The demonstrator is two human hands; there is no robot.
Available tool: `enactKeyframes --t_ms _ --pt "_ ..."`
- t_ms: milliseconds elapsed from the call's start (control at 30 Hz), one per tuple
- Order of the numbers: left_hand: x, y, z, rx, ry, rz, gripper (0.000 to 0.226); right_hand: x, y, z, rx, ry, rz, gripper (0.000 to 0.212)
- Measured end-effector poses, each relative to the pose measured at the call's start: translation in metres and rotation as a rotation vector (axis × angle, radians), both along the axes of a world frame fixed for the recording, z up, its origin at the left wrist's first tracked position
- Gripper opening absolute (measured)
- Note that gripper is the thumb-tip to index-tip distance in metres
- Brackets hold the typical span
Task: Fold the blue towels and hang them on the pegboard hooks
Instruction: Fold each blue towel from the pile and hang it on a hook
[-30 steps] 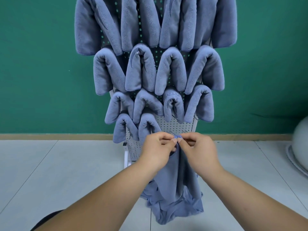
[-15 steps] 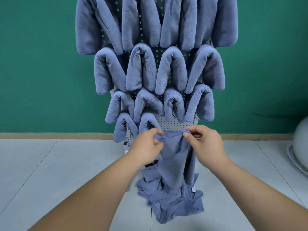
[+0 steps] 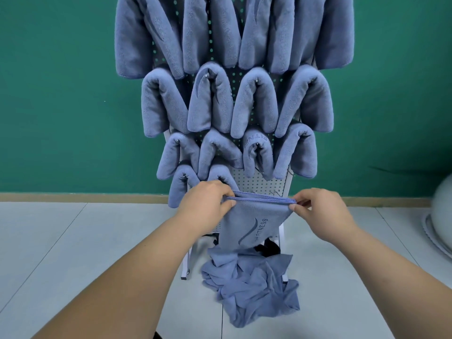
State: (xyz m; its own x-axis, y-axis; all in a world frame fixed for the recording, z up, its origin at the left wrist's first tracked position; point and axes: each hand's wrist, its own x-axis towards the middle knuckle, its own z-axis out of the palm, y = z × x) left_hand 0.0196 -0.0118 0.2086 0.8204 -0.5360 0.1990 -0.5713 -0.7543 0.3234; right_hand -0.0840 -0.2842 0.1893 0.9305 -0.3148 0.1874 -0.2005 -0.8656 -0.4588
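most hooks on the pegboard (image 3: 259,183) are filled; both hands pinch one towel (image 3: 254,223); a pile (image 3: 254,292) at 6 o'clock remains.

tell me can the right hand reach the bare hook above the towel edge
Probably yes: the hook sits above the towel's top edge, close to the right hand, with nothing hung between. That hand pinches the towel, so the towel would come along.
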Motion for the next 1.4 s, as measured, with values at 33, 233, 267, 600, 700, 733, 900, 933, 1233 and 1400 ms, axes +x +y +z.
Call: enactKeyframes --t_ms 33,233,267,600,700,733,900,933,1233,1400 --pt "0.000 0.002 0.001 -0.002 0.006 0.005 0.010 0.000 0.000 0.001 -0.018 0.005 0.007 0.005" --pt "0.002 0.008 0.004 -0.070 0.035 0.020 0.019 -0.003 -0.005 0.008 -0.070 0.041 0.064 0.015" --pt "0.003 0.009 0.005 -0.085 0.048 0.016 0.022 -0.004 -0.006 0.009 -0.064 0.045 0.080 0.014" --pt "0.007 0.009 0.005 0.092 0.063 0.086 0.023 -0.011 0.006 0.017 0.253 0.012 0.256 0.012" --pt "0.005 0.006 0.000 0.277 0.048 0.116 0.026 -0.009 0.019 0.009 0.274 0.007 0.316 0.013" --pt "0.002 0.005 -0.001 0.300 0.062 0.097 0.025 -0.009 0.024 0.007 0.284 -0.001 0.334 0.014" --pt "-0.017 -0.009 -0.006 -0.011 0.279 -0.227 0.047 -0.008 0.047 0.001 0.274 -0.060 0.413 0.010" --pt "-0.020 -0.015 -0.006 -0.082 0.277 -0.250 0.039 -0.008 0.050 0.002 0.281 -0.060 0.422 0.009" --pt "-0.022 -0.022 0.000 -0.275 0.022 -0.270 0.016 -0.007 0.054 0.005 0.509 -0.019 0.395 0.018" --pt "-0.024 -0.019 0.016 -0.287 -0.135 -0.370 0.019 -0.006 0.045 -0.004 0.343 0.149 0.462 0.039"
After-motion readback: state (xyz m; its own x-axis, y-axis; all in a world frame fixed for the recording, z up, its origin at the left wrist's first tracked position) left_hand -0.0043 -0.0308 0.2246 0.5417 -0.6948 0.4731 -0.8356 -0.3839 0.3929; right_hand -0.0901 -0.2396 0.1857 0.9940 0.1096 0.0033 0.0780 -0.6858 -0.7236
